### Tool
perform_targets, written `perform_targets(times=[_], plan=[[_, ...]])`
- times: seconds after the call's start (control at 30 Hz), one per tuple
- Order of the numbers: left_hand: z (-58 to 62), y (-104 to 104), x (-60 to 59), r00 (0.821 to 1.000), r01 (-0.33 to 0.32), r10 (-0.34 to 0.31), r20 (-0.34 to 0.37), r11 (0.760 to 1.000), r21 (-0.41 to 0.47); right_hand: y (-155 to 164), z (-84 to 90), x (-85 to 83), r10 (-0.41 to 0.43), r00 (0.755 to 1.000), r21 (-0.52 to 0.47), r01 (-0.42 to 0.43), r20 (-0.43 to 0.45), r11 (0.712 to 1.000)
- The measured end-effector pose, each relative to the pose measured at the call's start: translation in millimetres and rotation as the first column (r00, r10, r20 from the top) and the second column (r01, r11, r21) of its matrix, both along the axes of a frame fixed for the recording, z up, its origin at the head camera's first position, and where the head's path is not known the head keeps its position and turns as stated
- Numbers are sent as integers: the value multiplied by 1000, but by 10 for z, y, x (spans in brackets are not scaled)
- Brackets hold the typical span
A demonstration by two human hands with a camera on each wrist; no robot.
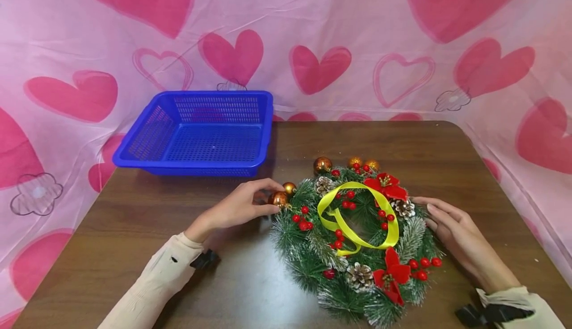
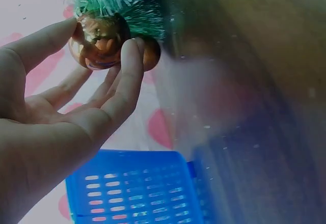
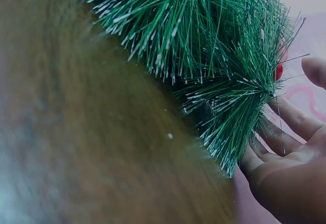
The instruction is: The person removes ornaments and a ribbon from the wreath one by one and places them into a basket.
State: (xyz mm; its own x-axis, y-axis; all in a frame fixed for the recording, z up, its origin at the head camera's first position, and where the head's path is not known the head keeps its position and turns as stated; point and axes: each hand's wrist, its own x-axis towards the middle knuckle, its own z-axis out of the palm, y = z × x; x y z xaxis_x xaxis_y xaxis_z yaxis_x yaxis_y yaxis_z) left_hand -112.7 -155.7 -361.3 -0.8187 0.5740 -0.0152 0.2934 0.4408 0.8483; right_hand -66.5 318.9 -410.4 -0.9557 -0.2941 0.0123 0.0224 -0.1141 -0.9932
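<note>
A green Christmas wreath (image 1: 308, 259) with frosted tips lies on the table. It carries red berries, pinecones (image 1: 359, 276), red poinsettias (image 1: 392, 275) and golden-brown baubles. A loop of yellow ribbon (image 1: 393, 230) lies across its middle. At the wreath's left edge my left hand (image 1: 239, 205) holds a shiny copper bauble (image 2: 99, 40) between thumb and fingers; a smaller bauble (image 2: 151, 53) sits beside it, partly behind a fingertip. My right hand (image 1: 462, 237) is at the opposite edge, its extended fingers touching the needles (image 3: 229, 127) and the thumb apart.
A blue plastic basket (image 1: 263, 143) with slotted walls stands at the table's back left. Behind the brown wooden table (image 1: 147, 230) hangs a pink cloth (image 1: 277, 36) printed with hearts. Other baubles (image 1: 322, 164) line the wreath's far edge.
</note>
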Motion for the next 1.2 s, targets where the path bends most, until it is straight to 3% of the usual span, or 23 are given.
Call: perform_targets(times=[0.27, 0.93, 1.2], plan=[[104, 16, 39, 1000, 24, -22, -20, 996, 85, -4, 10, 7, 0, 1000, 18, 0, 8, 1000], [217, 133, 159, 995, 21, -8, -98, 991, 135, -5, -6, 13, -7, 1000, 9, 7, -20, 1000], [203, 173, 188, 995, 0, 16, -102, 988, 154, -14, 0, 4, -11, 1000, 16, 12, -14, 1000]])
